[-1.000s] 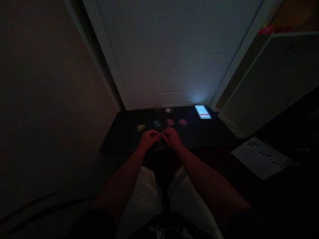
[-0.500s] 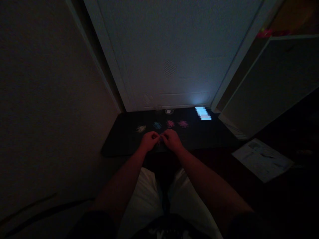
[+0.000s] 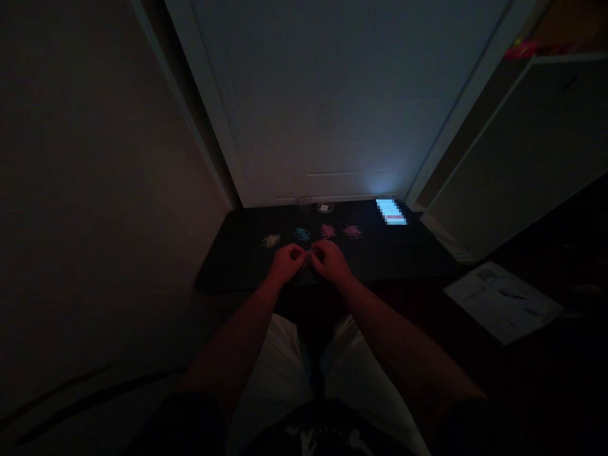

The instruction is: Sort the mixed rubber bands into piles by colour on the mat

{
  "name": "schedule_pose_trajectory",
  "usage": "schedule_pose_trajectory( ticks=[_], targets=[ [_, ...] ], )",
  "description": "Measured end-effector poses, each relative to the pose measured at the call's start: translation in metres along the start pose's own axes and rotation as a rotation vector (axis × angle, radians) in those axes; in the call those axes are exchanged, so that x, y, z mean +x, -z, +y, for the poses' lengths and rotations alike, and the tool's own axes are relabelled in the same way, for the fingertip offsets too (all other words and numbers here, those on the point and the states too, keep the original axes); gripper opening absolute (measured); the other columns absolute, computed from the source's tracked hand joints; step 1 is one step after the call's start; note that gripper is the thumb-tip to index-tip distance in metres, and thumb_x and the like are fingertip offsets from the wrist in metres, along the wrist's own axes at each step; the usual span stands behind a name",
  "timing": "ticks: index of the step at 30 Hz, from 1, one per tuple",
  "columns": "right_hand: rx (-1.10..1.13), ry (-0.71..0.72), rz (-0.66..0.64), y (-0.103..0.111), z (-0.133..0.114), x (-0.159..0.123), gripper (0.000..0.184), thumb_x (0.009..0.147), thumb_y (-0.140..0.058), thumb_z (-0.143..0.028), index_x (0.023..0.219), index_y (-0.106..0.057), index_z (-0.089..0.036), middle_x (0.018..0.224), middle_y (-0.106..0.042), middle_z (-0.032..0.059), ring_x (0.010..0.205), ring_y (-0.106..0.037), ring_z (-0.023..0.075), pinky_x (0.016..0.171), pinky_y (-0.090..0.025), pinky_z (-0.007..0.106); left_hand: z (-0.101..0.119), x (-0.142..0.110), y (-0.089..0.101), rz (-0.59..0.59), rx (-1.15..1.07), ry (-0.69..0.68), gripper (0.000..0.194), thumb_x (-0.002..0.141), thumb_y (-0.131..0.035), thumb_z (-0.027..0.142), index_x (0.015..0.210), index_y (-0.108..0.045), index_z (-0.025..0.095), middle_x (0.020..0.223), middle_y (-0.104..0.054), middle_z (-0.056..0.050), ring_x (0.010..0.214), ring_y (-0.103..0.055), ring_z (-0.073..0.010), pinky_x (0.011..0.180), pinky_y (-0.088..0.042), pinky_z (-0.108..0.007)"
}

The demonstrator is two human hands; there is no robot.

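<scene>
My left hand (image 3: 287, 261) and my right hand (image 3: 329, 259) meet fingertip to fingertip over the near side of a dark table (image 3: 237, 266). Both are closed in a pinch; what sits between the fingertips is too small and dim to name. Thin stick-like pieces (image 3: 305, 268) show just below and between the hands. Beyond them lie small heaps of similar thin pieces: a pale yellow heap (image 3: 271, 240), a blue heap (image 3: 302, 233), a pink heap (image 3: 327, 230) and a second pink heap (image 3: 352, 232).
A round clear container (image 3: 325, 208) with a white square stands at the table's back edge, beside a fainter clear one (image 3: 304, 202). A glowing, blurred-out screen (image 3: 392, 212) lies at the back right. A white panel (image 3: 332, 76) rises behind. A pale sheet (image 3: 503, 303) lies lower right.
The view has shifted slightly. Both hands stay together at the same place on the table, with only small finger movements; the fingertips are a little farther apart. The heaps look the same.
</scene>
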State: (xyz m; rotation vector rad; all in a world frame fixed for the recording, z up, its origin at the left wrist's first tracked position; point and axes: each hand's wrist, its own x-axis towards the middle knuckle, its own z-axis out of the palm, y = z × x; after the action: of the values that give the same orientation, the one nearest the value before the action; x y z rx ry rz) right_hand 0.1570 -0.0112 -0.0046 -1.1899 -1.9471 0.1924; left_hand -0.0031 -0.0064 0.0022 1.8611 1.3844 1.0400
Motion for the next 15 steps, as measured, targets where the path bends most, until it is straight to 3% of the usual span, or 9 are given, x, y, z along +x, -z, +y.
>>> schedule_pose_trajectory(
  ticks=[7,15],
  targets=[
    [-0.083,0.051,-0.109,0.0018,-0.0039,0.0001,0.011,0.079,-0.050,-0.018,0.080,-0.061,-0.020,0.081,-0.057,0.0063,0.082,-0.049,0.0194,0.075,-0.038,0.032,0.0018,-0.0011,-0.0004,-0.030,-0.002,-0.001,0.014,0.070,-0.058,0.028,0.074,-0.061,0.015,0.068,-0.062,-0.001,0.061,-0.055,-0.0112,0.059,-0.044,-0.023],
    [0.013,-0.066,0.015,0.0014,0.0021,0.0009,0.014,0.079,-0.047,-0.017,0.079,-0.061,-0.019,0.081,-0.060,0.0065,0.082,-0.051,0.0198,0.077,-0.040,0.033,-0.0006,-0.0001,-0.0005,-0.010,0.050,-0.008,0.015,0.070,-0.057,0.029,0.073,-0.061,0.015,0.066,-0.062,0.000,0.058,-0.054,-0.0107,0.057,-0.043,-0.023]
  ],
)
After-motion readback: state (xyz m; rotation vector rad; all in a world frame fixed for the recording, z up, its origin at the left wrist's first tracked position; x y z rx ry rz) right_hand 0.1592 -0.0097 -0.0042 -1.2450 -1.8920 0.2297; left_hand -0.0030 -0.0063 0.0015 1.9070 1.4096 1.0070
